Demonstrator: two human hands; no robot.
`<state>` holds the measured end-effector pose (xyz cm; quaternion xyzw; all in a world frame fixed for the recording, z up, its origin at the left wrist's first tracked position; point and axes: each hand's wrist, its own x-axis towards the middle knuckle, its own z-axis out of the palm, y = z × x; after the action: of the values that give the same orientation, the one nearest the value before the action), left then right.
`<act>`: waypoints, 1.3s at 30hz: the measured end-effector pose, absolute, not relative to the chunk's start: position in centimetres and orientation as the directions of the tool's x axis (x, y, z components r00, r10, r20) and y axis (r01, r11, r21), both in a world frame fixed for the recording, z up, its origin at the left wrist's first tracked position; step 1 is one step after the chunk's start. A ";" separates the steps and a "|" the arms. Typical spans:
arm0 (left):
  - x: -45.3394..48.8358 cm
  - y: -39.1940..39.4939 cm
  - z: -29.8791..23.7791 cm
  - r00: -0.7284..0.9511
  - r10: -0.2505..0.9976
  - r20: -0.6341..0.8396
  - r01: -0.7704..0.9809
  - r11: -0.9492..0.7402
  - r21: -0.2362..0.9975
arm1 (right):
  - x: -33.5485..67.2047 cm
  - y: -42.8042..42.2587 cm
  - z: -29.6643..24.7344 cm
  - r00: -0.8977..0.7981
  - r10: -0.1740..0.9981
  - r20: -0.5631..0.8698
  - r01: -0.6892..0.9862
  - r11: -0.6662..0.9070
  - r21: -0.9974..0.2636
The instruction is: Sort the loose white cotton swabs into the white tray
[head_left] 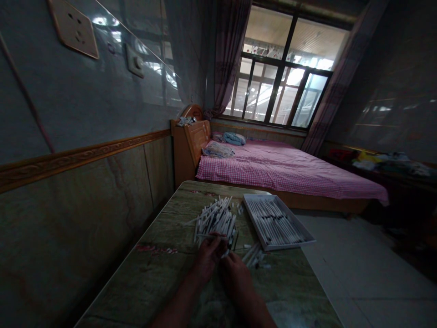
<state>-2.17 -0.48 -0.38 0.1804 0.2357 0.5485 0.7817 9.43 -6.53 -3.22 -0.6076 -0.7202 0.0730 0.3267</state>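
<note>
My left hand (206,258) is closed at the near edge of a loose pile of white pens (218,214), some with dark parts. Its thumb and fingers pinch one slim white pen (204,235), which points to the left. My right hand (235,269) is just beside it, fingers curled together. A small pale piece shows between the two hands, but what the right fingers grip is hidden. To the right, a shallow white box (251,214) holds rows of similar pens. Several short white pieces (254,256) lie on the table below that box.
The green, wood-patterned table (164,278) runs along a tiled wall (112,200) at left. Past its far edge stands a bed (273,168) with a pink checked cover. Small white bits (240,208) lie between pile and box. Pale floor (351,259) is at right.
</note>
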 end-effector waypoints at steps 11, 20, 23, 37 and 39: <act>-1.6 -1.5 -0.1 0.329 0.923 -0.201 -0.654 0.376 0.656 | 11.2 -7.1 -2.2 0.380 0.841 0.385 0.421 0.213 -0.882; -1.1 -2.2 0.3 0.364 0.911 -0.195 -0.569 0.383 0.728 | 11.6 -7.1 -2.5 0.482 0.839 0.253 0.192 0.180 -0.965; -1.0 -2.2 0.2 0.360 0.911 -0.201 -0.559 0.383 0.735 | 11.7 -6.9 -2.8 0.514 0.824 0.238 0.170 0.173 -0.970; -0.8 -1.9 -0.1 0.322 0.926 -0.200 -0.534 0.351 0.769 | 11.7 -7.1 -2.8 0.531 0.817 0.224 0.121 0.188 -0.975; -0.8 -1.8 -0.1 0.313 0.927 -0.205 -0.532 0.350 0.771 | 11.7 -7.1 -2.8 0.521 0.823 0.227 0.131 0.185 -0.974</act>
<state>-0.80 -1.85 -0.13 0.3001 0.3295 0.4846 0.7527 11.68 -7.11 -2.80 -0.5805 -0.4109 0.2656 0.6509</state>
